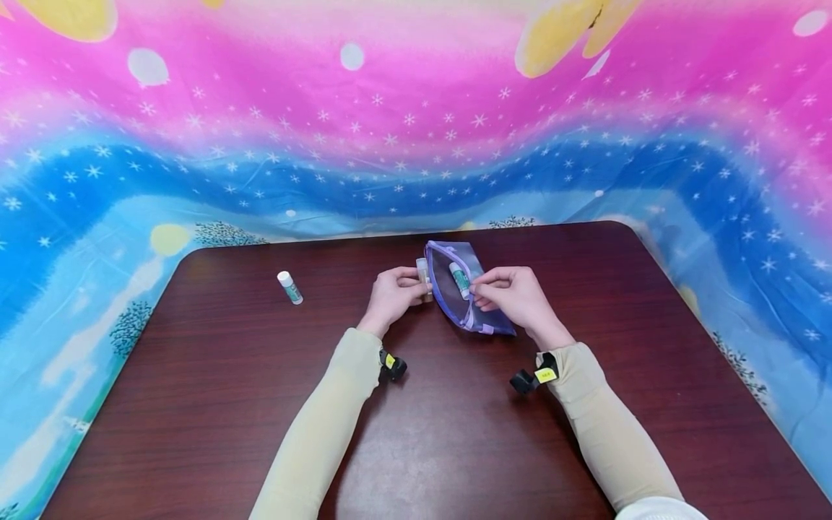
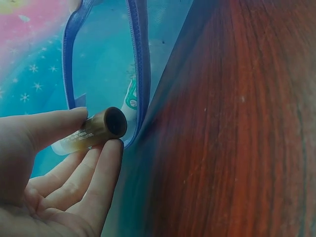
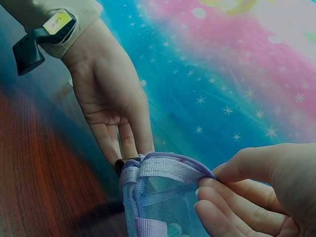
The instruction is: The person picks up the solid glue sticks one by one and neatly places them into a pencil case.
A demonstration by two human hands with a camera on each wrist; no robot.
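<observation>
In the head view, my left hand [image 1: 390, 297] pinches a small lip balm tube [image 2: 94, 132] with a clear cap and a brown base, between thumb and fingers. It is right at the mouth of a purple mesh zipper pouch [image 1: 474, 258]. My right hand [image 1: 516, 296] pinches the pouch's zipper edge [image 3: 197, 168] between thumb and fingers, and the mouth gapes wide. A white and green lip balm tube [image 1: 458, 277] shows inside the pouch.
Another white and green tube [image 1: 289, 288] lies on the dark wooden table [image 1: 214, 404], left of my left hand. Behind the table hangs a colourful cloth [image 1: 403, 130] with snowflakes. Each wrist wears a black camera [image 1: 393, 365].
</observation>
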